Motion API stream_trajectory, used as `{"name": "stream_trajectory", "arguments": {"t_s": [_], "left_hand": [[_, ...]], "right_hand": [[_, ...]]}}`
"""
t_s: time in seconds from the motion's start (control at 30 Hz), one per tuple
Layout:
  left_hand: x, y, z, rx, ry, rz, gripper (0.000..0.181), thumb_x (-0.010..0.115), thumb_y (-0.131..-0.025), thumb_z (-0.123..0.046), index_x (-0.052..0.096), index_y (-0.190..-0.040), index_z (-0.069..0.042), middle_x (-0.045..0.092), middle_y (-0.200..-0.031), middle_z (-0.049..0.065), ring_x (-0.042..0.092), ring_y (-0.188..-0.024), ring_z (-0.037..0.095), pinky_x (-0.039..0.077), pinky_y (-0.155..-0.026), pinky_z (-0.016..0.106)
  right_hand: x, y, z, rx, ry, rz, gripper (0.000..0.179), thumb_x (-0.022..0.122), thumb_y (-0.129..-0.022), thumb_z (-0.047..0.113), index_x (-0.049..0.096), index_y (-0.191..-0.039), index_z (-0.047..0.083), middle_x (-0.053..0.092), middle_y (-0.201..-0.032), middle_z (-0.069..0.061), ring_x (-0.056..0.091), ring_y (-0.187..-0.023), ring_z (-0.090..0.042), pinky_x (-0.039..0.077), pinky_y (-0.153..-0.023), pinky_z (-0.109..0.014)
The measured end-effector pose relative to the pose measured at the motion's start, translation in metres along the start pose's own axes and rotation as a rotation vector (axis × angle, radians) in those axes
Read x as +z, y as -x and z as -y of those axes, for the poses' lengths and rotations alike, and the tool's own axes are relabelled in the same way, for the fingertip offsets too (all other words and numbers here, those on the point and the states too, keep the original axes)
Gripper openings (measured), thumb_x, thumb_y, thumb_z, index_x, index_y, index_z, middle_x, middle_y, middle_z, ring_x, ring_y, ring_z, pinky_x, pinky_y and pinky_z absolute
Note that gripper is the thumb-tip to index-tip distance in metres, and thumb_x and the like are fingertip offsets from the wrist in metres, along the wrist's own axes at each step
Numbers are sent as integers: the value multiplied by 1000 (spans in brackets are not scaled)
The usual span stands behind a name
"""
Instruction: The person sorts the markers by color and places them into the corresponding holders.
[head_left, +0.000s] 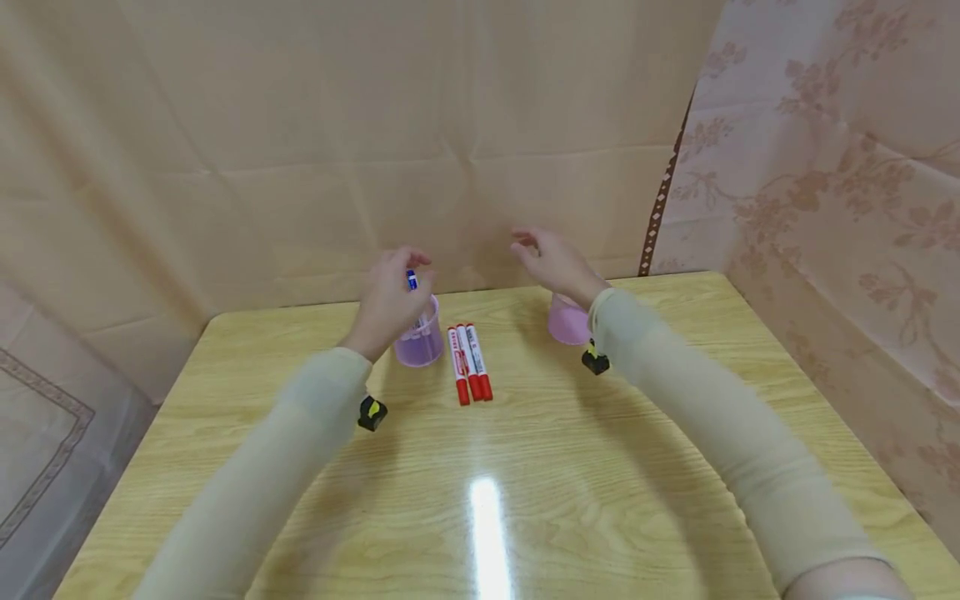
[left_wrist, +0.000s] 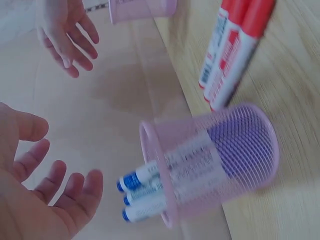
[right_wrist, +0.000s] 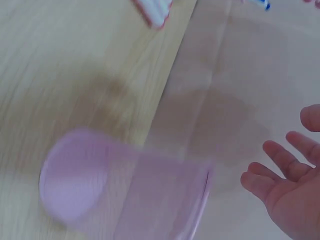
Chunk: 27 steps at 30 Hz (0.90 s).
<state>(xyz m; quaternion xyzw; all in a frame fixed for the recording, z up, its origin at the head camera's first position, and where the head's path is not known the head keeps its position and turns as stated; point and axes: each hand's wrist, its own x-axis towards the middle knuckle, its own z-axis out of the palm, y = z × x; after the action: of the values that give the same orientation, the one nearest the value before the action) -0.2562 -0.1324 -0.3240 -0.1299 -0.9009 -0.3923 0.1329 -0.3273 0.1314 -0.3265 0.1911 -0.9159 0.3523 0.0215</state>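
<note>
Near the desk's (head_left: pixel 585 467) far edge, your left hand (head_left: pixel 392 293) hangs released above the cup (head_left: pixel 418 350) holding blue-capped markers (left_wrist: pixel 148 193); your right hand (head_left: pixel 553 262), also released, above the second cup (head_left: pixel 567 325).

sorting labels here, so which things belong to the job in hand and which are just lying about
Likely in the job:
left pink cup
blue-capped markers inside it
three red-capped markers
right pink cup

Only surroundings:
table
beige cloth
floral cloth

- Red-capped markers (head_left: pixel 469 364) are showing white bodies.
- At nine o'clock from them, a mesh cup (head_left: pixel 420 350) is appearing pink.
- Blue-capped markers (left_wrist: pixel 147 207) are showing white bodies.
- The table (head_left: pixel 570 467) is displaying yellowish wood grain.
- At two o'clock, a cloth (head_left: pixel 825 167) is carrying brownish flowers.
</note>
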Motion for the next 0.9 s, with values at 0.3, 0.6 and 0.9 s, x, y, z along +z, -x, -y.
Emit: {"name": "stream_trajectory", "arguments": {"t_s": [0.3,0.6,0.9], "left_hand": [[24,1,-15,-26,-40,210,41,59,-102,-28,59,-139,-10,59,-135,13,58,-115,30,50,-97,46],[51,11,-18,-151,-79,374,54,57,-103,-37,43,-149,-11,49,-149,14,53,-128,34,48,-105,48],[74,26,-5,-142,-350,447,47,50,-104,-34,56,-137,-1,58,-131,20,55,-119,35,46,-104,51]], "right_hand": [[-25,9,-38,55,24,-19,49,46,-109,29,47,-144,-4,50,-146,-24,47,-134,-40,35,-114,-53],[-24,17,-84,134,26,-38,46,48,-108,28,50,-142,-3,55,-140,-24,50,-131,-42,38,-112,-54],[-17,25,-100,189,-33,-50,48,44,-110,31,49,-142,-4,52,-142,-26,48,-131,-44,38,-112,-56]]}}
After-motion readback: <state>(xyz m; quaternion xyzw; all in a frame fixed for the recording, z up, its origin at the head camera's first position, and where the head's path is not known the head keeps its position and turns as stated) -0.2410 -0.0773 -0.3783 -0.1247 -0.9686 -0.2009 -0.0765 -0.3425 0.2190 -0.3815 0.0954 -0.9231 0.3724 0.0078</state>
